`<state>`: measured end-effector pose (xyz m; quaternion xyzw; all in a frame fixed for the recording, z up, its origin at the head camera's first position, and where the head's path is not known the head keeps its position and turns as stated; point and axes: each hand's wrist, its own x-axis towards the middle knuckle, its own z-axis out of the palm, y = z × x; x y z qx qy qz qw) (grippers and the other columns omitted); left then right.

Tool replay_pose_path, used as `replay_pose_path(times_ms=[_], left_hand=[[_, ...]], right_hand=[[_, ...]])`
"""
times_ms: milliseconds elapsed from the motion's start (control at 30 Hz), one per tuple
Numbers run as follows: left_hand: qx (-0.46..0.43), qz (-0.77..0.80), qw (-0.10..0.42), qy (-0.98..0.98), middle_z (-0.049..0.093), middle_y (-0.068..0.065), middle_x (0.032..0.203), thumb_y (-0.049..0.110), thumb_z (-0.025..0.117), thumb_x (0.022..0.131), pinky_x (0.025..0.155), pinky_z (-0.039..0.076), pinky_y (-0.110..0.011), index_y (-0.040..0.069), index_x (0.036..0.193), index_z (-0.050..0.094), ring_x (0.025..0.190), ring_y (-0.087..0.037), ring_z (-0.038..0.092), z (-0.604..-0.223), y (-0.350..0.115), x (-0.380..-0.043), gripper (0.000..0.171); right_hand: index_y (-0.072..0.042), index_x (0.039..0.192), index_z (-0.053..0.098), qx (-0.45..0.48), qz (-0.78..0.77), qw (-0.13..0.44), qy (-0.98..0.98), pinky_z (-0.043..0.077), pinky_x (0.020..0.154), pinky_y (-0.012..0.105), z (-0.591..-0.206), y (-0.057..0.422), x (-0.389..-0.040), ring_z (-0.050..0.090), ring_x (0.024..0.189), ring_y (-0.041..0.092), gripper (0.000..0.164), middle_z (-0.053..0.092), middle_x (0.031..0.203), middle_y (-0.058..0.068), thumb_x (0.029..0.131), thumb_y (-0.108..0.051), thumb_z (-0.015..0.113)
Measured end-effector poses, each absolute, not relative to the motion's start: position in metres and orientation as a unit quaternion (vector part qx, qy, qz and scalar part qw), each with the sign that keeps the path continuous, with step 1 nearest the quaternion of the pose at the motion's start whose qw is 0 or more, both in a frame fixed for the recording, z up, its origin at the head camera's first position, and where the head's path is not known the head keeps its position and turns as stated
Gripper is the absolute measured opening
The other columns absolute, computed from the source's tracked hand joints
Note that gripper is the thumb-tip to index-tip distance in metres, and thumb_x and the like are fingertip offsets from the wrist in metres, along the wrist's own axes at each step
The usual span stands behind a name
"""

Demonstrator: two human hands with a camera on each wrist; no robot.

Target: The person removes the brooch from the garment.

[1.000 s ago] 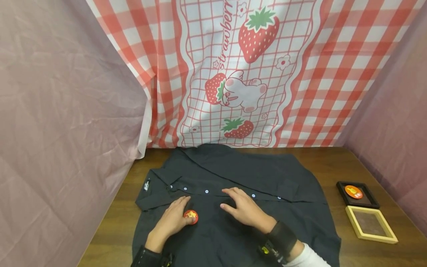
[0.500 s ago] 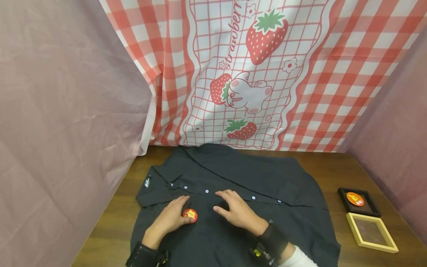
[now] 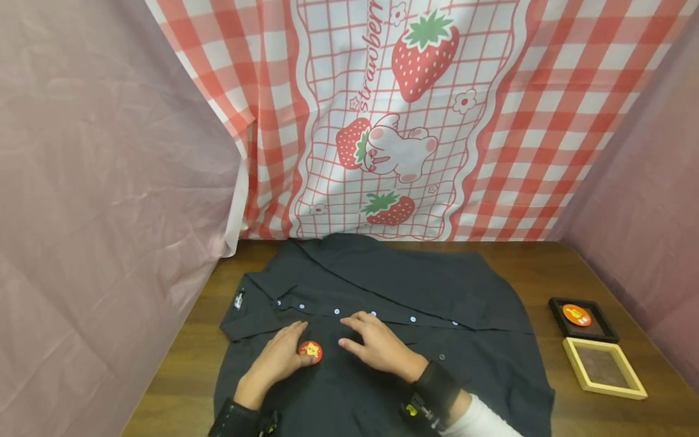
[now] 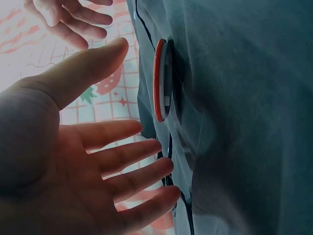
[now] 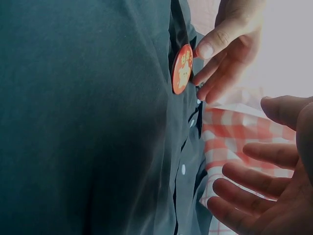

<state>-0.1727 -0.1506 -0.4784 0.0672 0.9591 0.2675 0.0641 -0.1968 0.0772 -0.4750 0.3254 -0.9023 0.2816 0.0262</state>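
A dark button-up shirt (image 3: 371,388) lies spread on the wooden table, its collar at the left. On its front sits a round red pin badge (image 3: 310,350) with a yellow star figure; the left wrist view shows the badge (image 4: 160,81) edge-on against the cloth. Beside it is my left hand (image 3: 275,358), fingers extended, the thumb close to the badge but apart from it in the left wrist view. My right hand (image 3: 379,347) hovers over the shirt to the right of the badge, fingers spread and holding nothing.
To the right, a black frame (image 3: 611,331) holds an orange round badge (image 3: 577,315). A pale wooden frame (image 3: 573,364) lies just in front of it. A strawberry-print checked cloth (image 3: 393,121) hangs behind the table, with pinkish fabric (image 3: 109,182) at the left.
My right hand has drifted left over the shirt, closer to the red badge. My left hand and the badge stay about where they were; the head view shifts slightly.
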Motion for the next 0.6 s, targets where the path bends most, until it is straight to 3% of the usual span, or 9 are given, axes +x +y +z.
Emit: replay_pose_path(times_ms=[367, 600], left_hand=[[0.073, 0.268, 0.048, 0.959, 0.053, -0.022, 0.14, 0.029, 0.083, 0.075, 0.104, 0.039, -0.061, -0.003, 0.135, 0.053, 0.13, -0.043, 0.048, -0.479, -0.155, -0.169, 0.074], [0.065, 0.26, 0.065, 0.961, 0.051, -0.023, 0.141, 0.027, 0.082, 0.076, 0.105, 0.038, -0.06, -0.005, 0.134, 0.053, 0.132, -0.043, 0.046, -0.479, -0.155, -0.17, 0.073]], right_hand=[[-0.005, 0.129, 0.061, 0.335, 0.269, 0.01, -0.903, 0.051, 0.09, 0.038, -0.48, 0.067, -0.199, 0.06, 0.105, 0.018, 0.044, 0.064, 0.115, 0.008, 0.094, -0.032, 0.063], [-0.005, 0.128, 0.062, 0.338, 0.269, 0.009, -0.902, 0.051, 0.09, 0.038, -0.484, 0.061, -0.199, 0.06, 0.103, 0.018, 0.043, 0.065, 0.113, 0.007, 0.094, -0.032, 0.064]])
